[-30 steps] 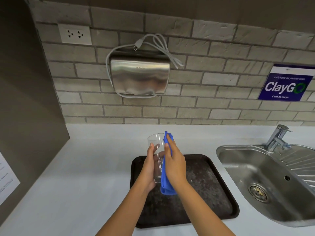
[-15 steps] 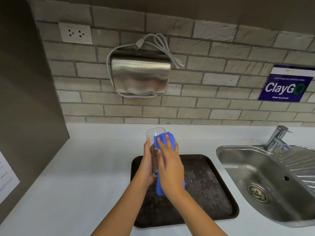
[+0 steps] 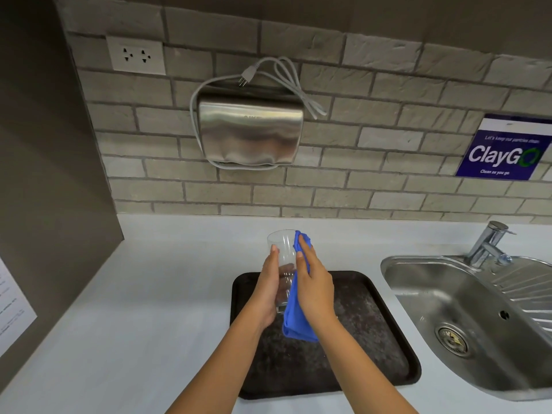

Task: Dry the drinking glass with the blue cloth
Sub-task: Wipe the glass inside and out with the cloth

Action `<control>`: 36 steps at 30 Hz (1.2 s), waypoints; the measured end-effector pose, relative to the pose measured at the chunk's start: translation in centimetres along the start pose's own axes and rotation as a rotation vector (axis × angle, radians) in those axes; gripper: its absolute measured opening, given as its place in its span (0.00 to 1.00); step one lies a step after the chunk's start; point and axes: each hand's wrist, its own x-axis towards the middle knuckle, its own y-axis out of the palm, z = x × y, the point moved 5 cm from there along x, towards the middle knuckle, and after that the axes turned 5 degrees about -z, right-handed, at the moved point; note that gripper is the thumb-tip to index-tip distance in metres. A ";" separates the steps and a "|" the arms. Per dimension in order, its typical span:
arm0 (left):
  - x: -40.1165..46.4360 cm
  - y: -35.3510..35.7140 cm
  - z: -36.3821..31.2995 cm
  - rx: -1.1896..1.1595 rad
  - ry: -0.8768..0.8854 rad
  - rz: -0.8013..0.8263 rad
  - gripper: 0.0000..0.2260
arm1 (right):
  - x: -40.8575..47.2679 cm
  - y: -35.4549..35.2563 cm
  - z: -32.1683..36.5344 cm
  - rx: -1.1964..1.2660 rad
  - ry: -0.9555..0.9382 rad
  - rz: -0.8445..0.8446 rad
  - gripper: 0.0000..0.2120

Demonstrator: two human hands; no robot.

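Left hand (image 3: 268,286): curled around drinking glass (image 3: 282,255), above tray (image 3: 388,348).
Right hand (image 3: 315,289): fingers together, pressing blue cloth (image 3: 295,321) flat against glass side.

White counter (image 3: 149,294) (dark tray (image 3: 373,339) atop)

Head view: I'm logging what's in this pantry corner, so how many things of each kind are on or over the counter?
Drinking glass: 1
Blue cloth: 1
Dark tray: 1
Steel sink: 1
Tap: 1
Total: 5
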 end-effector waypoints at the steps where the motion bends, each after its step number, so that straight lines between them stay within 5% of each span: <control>1: -0.2 0.3 -0.1 0.004 0.036 0.013 0.18 | -0.3 0.3 0.0 -0.044 -0.028 0.010 0.18; 5: -0.7 0.5 -0.2 -0.084 0.093 0.032 0.28 | -1.3 1.1 -0.4 -0.202 -0.182 0.026 0.19; 12: -0.8 0.3 -0.1 -0.062 0.164 -0.055 0.24 | 1.4 -1.0 -1.4 0.186 0.099 0.050 0.18; 18: -0.6 0.6 -0.4 0.034 0.263 -0.079 0.24 | -2.0 0.3 -1.0 -0.203 -0.192 -0.008 0.19; 25: -1.1 1.1 -0.4 0.039 0.265 -0.102 0.21 | 0.7 -1.4 -0.7 0.016 0.051 -0.009 0.19; 30: -0.9 1.0 -0.9 0.040 0.282 -0.090 0.18 | -1.6 -0.1 -0.2 -0.241 -0.232 0.001 0.19; 36: -1.1 0.9 -0.3 0.013 0.252 -0.116 0.22 | 0.6 -1.1 0.1 -0.047 -0.039 -0.011 0.19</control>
